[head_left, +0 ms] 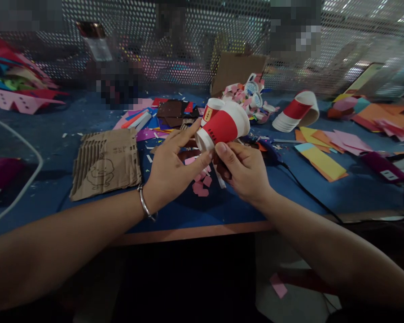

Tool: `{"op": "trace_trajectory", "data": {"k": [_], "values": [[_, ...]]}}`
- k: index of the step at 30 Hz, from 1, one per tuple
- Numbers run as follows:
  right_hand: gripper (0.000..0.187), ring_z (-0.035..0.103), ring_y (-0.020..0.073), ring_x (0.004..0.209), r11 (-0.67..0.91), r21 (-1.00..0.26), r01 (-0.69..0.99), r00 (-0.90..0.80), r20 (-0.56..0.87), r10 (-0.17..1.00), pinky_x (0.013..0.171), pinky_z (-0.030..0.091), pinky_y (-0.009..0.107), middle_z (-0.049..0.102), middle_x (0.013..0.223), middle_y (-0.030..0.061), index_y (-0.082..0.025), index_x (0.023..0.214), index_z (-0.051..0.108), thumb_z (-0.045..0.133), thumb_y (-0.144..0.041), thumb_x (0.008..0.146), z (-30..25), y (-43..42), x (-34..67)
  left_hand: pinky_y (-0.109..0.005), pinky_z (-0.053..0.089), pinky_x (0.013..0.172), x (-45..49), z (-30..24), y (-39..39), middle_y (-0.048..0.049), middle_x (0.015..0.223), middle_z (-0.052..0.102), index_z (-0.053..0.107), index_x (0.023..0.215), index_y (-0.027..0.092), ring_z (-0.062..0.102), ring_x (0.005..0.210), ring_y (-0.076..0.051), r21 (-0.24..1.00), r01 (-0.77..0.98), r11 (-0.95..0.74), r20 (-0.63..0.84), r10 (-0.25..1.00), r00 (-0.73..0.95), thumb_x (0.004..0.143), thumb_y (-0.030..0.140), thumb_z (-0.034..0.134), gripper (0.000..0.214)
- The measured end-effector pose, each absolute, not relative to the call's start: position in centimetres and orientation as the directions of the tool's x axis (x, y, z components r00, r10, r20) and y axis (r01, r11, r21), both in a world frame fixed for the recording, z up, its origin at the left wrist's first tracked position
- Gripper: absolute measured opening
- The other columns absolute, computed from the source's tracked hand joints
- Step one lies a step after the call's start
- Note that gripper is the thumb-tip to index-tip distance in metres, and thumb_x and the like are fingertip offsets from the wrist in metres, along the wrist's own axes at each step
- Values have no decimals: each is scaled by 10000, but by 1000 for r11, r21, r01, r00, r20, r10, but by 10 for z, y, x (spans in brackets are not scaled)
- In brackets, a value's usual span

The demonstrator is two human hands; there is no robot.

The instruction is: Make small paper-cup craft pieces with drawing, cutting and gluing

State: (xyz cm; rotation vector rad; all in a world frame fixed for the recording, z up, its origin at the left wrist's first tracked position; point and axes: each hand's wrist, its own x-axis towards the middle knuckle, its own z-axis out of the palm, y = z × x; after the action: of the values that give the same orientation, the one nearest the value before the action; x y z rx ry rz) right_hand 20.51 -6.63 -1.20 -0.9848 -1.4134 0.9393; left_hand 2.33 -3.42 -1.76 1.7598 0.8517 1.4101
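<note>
While both hands meet above the blue bench [185, 220], with clock positions read about the held cup, a corrugated cardboard panel [104, 168] lies toward nine o'clock, its drawn figure facing up and one edge just beside the left wrist. The left hand [168, 168] is half open, index finger extended and thumb at the cup's narrow base, apparently to steady it; from where I stand, I cannot tell how firmly it grips. Pink paper pieces [201, 184] lie below, at seven o'clock. A second cup [211, 107], partly hidden, shows toward eleven; its support is unclear. The red-banded paper cup [225, 128] is held tilted, rim toward two o'clock and base toward seven, probably because this leaves most of its banded side uncovered. The right hand [245, 168] is closed on it near the base, thumb on the wall and fingers curled beneath, a grip that likely prevents rolling. Beyond, between one and two, sits a cluster of pink-trimmed cups [252, 96]. A corded blue tool [272, 152] lies toward four, within easy reach; a tilted cup stack [292, 112] rests near three, and folded papers [323, 161] lie farther out toward four.
</note>
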Motion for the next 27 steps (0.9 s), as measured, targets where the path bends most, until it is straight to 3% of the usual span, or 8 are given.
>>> {"op": "trace_trajectory", "data": {"k": [3, 6, 15, 27], "values": [[585, 389, 82, 431, 329, -942, 62, -34, 327, 944, 427, 303, 272, 477, 510, -68, -225, 715, 656, 800, -755, 917, -12, -66, 206, -471, 626, 1081, 28, -22, -32, -92, 1319, 809, 805, 1316, 262, 768, 1170, -276, 918, -112, -381, 396, 901, 178, 900, 537, 897, 507], [583, 405, 84, 448, 335, -940, 67, -41, 333, 942, 445, 298, 276, 488, 532, -60, -222, 719, 656, 784, -747, 937, -14, -65, 207, -478, 630, 1092, 30, -26, -29, -79, 1249, 832, 796, 1270, 251, 780, 1145, -265, 927, -175, -331, 362, 912, 194, 911, 538, 894, 470], [608, 464, 112, 512, 369, -917, 150, -26, 370, 929, 483, 316, 294, 505, 543, -38, -221, 730, 672, 745, -784, 945, -12, -66, 206, -389, 678, 879, 27, -14, -36, -83, 1136, 828, 749, 1177, 227, 794, 1054, -263, 889, -100, -448, 459, 873, 164, 828, 478, 981, 489], [616, 485, 127, 567, 396, -901, 177, -39, 396, 918, 499, 325, 296, 524, 583, -24, -235, 694, 630, 761, -789, 929, -11, -64, 206, -403, 676, 913, 24, -16, -33, -98, 1186, 804, 730, 1194, 226, 777, 1076, -263, 886, -45, -461, 462, 874, 150, 831, 502, 972, 516]]}}
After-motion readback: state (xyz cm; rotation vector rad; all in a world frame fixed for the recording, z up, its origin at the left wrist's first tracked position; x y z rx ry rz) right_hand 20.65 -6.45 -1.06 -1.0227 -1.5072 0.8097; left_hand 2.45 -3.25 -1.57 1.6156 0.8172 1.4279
